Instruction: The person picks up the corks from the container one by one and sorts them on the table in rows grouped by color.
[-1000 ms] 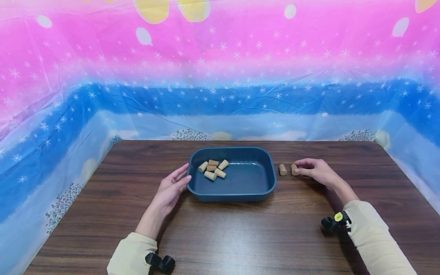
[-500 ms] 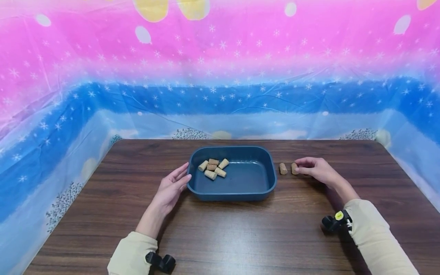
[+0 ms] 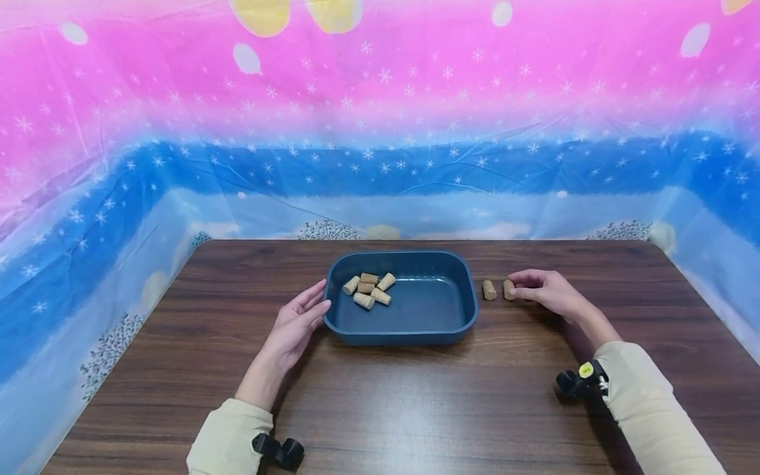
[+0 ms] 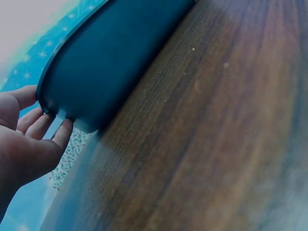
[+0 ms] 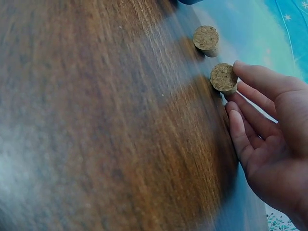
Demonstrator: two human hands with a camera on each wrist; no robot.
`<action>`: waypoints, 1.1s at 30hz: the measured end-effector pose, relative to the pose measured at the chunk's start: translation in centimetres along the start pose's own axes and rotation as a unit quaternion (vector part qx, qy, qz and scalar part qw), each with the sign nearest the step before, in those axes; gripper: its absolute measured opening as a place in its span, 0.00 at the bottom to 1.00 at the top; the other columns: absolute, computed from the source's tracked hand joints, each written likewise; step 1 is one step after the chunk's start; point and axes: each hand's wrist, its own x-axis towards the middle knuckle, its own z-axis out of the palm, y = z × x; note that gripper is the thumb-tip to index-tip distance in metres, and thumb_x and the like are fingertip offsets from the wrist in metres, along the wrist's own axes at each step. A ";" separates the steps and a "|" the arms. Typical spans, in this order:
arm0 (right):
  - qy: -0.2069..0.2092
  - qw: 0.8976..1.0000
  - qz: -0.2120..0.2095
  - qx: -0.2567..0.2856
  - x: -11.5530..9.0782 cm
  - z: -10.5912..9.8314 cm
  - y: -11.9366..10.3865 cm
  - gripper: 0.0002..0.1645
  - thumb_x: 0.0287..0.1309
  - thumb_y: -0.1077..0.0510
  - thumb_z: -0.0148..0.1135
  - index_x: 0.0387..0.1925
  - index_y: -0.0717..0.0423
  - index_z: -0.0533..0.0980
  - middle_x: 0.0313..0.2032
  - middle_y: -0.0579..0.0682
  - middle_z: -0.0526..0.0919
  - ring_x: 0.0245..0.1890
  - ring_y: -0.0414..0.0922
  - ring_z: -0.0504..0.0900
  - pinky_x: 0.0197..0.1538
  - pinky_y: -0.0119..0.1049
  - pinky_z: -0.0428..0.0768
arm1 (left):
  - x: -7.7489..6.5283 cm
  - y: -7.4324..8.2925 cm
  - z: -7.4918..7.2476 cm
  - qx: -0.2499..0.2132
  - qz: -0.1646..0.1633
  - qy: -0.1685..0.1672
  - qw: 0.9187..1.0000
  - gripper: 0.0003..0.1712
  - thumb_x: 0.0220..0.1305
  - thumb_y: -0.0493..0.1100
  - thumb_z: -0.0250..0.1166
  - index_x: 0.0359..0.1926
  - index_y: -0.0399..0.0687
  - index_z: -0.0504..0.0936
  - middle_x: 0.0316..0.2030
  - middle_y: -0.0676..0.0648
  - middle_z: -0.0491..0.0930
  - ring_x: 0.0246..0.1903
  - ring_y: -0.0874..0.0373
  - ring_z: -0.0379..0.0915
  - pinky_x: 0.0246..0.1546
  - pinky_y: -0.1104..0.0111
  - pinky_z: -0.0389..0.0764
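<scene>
A dark blue-grey rectangular tray [image 3: 392, 339] stands on the wooden table. Several corks [image 3: 363, 301] lie grouped in its left part. My left hand [image 3: 295, 326] touches the tray's left end with extended fingertips; in the left wrist view these fingertips [image 4: 65, 127] meet the tray's outer wall. Right of the tray are two more corks. The nearer one to it, a brown cork [image 3: 489, 290], is untouched. My right hand [image 3: 549, 292] pinches the other brown cork [image 5: 223, 78] between thumb and fingertips, down at table level. Its round end faces the right wrist view; its far side is hidden.
The dark wood table [image 3: 380, 402] reaches to a snowflake-patterned pink and blue cloth [image 3: 380, 168] that hangs behind and at both sides. Black wrist cameras sit on both cream sleeves [image 3: 647, 402].
</scene>
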 end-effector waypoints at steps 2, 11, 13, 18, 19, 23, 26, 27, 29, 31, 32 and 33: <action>-0.002 1.000 0.002 0.002 0.0 0.0 -0.1 0.31 0.62 0.51 0.64 0.60 0.67 0.72 0.53 0.64 0.78 0.53 0.54 0.74 0.49 0.36 0.75 | 0.0 0.0 0.0 -0.001 0.001 0.000 1.000 0.31 0.71 0.33 0.55 0.72 0.39 0.59 0.70 0.40 0.60 0.68 0.51 0.58 0.63 0.62 0.66; -0.005 0.999 0.003 0.031 -0.1 -0.3 -0.5 0.33 0.64 0.51 0.62 0.62 0.68 0.69 0.55 0.66 0.76 0.45 0.47 0.78 0.43 0.35 0.79 | -0.2 0.0 0.0 -0.001 0.005 -0.003 1.000 0.30 0.71 0.33 0.55 0.71 0.38 0.59 0.70 0.39 0.60 0.68 0.51 0.58 0.64 0.60 0.64; 0.000 0.999 0.007 0.038 -0.1 -0.3 -0.7 0.32 0.65 0.51 0.61 0.62 0.68 0.69 0.55 0.66 0.76 0.43 0.45 0.79 0.42 0.35 0.80 | -0.2 0.1 0.0 0.000 0.005 -0.003 1.000 0.31 0.70 0.33 0.55 0.71 0.38 0.60 0.70 0.39 0.60 0.67 0.51 0.58 0.64 0.60 0.64; 0.030 0.999 0.008 0.026 0.0 0.0 -2.2 0.31 0.66 0.50 0.60 0.62 0.68 0.69 0.55 0.66 0.75 0.46 0.48 0.77 0.43 0.36 0.80 | -0.2 0.1 -0.1 0.004 0.006 -0.006 1.000 0.31 0.70 0.33 0.56 0.72 0.38 0.59 0.70 0.39 0.60 0.67 0.51 0.58 0.64 0.60 0.64; 0.037 0.999 0.004 0.021 0.0 0.1 -2.7 0.31 0.66 0.50 0.60 0.62 0.68 0.69 0.55 0.66 0.75 0.47 0.50 0.77 0.44 0.38 0.80 | -0.2 0.1 -0.1 0.004 0.006 -0.006 1.000 0.31 0.70 0.33 0.56 0.72 0.38 0.59 0.70 0.39 0.60 0.67 0.51 0.58 0.64 0.60 0.64; 0.059 0.998 -0.023 0.002 -0.1 0.6 -5.4 0.29 0.67 0.51 0.59 0.61 0.67 0.70 0.55 0.66 0.76 0.48 0.54 0.76 0.45 0.45 0.80 | -0.2 0.2 0.0 0.003 0.006 -0.005 1.000 0.31 0.70 0.33 0.56 0.72 0.38 0.59 0.70 0.39 0.60 0.67 0.51 0.58 0.64 0.60 0.65; 0.066 0.997 -0.044 -0.007 -0.1 1.2 -7.5 0.27 0.67 0.52 0.59 0.60 0.66 0.71 0.55 0.65 0.76 0.51 0.56 0.76 0.50 0.50 0.78 | -0.3 0.2 0.1 0.004 0.003 -0.001 1.000 0.31 0.70 0.33 0.55 0.71 0.38 0.60 0.70 0.40 0.60 0.67 0.51 0.58 0.64 0.61 0.65; 0.066 0.996 -0.051 -0.006 -0.1 1.4 -8.1 0.27 0.67 0.53 0.59 0.60 0.66 0.71 0.55 0.66 0.76 0.52 0.57 0.76 0.52 0.51 0.77 | -0.2 0.2 0.1 0.003 0.002 0.000 1.000 0.31 0.70 0.33 0.55 0.71 0.38 0.60 0.70 0.40 0.60 0.67 0.51 0.59 0.63 0.61 0.65; 0.063 0.996 -0.061 -0.005 0.0 1.9 -9.3 0.26 0.67 0.54 0.59 0.60 0.66 0.71 0.56 0.66 0.76 0.54 0.57 0.75 0.54 0.52 0.76 | -0.2 0.2 0.1 0.003 0.000 0.002 1.000 0.30 0.71 0.33 0.55 0.71 0.38 0.60 0.70 0.40 0.60 0.67 0.51 0.59 0.64 0.60 0.65; 0.059 0.996 -0.066 -0.006 0.1 2.5 -10.4 0.25 0.67 0.54 0.59 0.60 0.65 0.72 0.56 0.65 0.76 0.55 0.58 0.75 0.54 0.53 0.76 | -0.2 0.2 0.1 0.004 0.001 0.002 1.000 0.30 0.71 0.33 0.55 0.72 0.38 0.60 0.70 0.40 0.60 0.67 0.51 0.59 0.64 0.60 0.65; 0.057 0.996 -0.068 -0.007 0.2 2.8 -10.8 0.25 0.67 0.55 0.59 0.60 0.65 0.72 0.56 0.64 0.76 0.56 0.58 0.75 0.54 0.53 0.76 | -0.2 0.2 0.1 0.004 0.001 0.002 1.000 0.30 0.71 0.33 0.55 0.72 0.38 0.59 0.70 0.40 0.60 0.67 0.51 0.59 0.64 0.60 0.65; 0.054 0.996 -0.069 -0.006 0.3 3.1 -11.3 0.25 0.67 0.55 0.59 0.60 0.64 0.72 0.56 0.64 0.76 0.56 0.58 0.75 0.54 0.53 0.76 | -0.2 0.2 0.1 0.003 0.001 0.002 1.000 0.30 0.71 0.33 0.55 0.72 0.38 0.60 0.70 0.40 0.60 0.67 0.51 0.59 0.64 0.59 0.65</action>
